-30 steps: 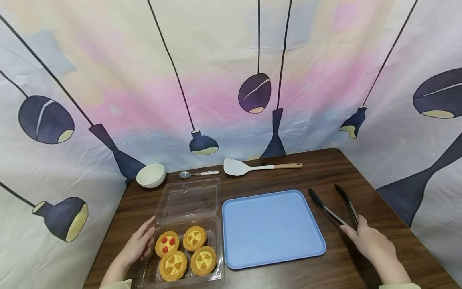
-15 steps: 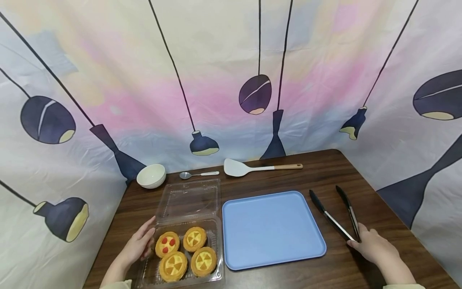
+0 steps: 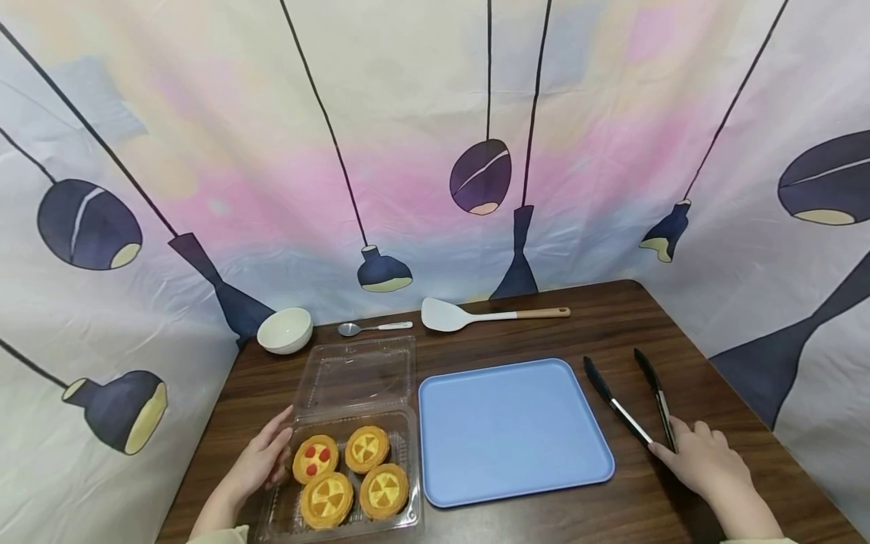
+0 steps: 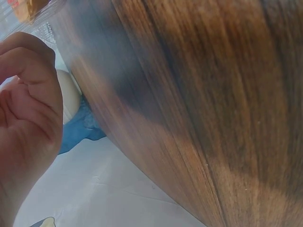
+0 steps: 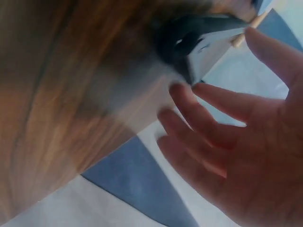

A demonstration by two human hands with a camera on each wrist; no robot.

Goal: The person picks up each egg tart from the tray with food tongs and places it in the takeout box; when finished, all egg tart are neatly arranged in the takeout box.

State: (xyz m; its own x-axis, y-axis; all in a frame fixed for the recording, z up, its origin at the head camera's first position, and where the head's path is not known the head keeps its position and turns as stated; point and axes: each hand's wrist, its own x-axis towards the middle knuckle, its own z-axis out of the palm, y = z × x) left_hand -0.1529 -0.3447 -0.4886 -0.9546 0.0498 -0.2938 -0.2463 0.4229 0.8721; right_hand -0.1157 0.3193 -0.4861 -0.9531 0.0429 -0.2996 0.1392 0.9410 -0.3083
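In the head view my right hand (image 3: 705, 462) holds a pair of tongs (image 3: 630, 421) over the table's right side. Its black tips stand apart, pointing away from me. The right wrist view shows thumb and index finger on either side of the tongs (image 5: 203, 38), the other fingers spread loosely. My left hand (image 3: 257, 462) lies against the left side of a clear plastic box (image 3: 411, 483), fingers slightly bent. The left wrist view shows that hand (image 4: 28, 109) beside the box's edge. Several egg tarts (image 3: 326, 500) sit in the box, one with red pieces (image 3: 315, 459).
A blue tray (image 3: 513, 434) lies between the box and the tongs. The box's transparent lid (image 3: 356, 374) is folded back. Along the far edge are a white bowl (image 3: 285, 331), a small spoon (image 3: 374, 328) and a white spatula (image 3: 476, 315) with a wooden handle. A patterned cloth hangs behind.
My right hand has shifted slightly right and toward me with the tongs, mostly in the first half second. The left hand, box and tarts have stayed in place.
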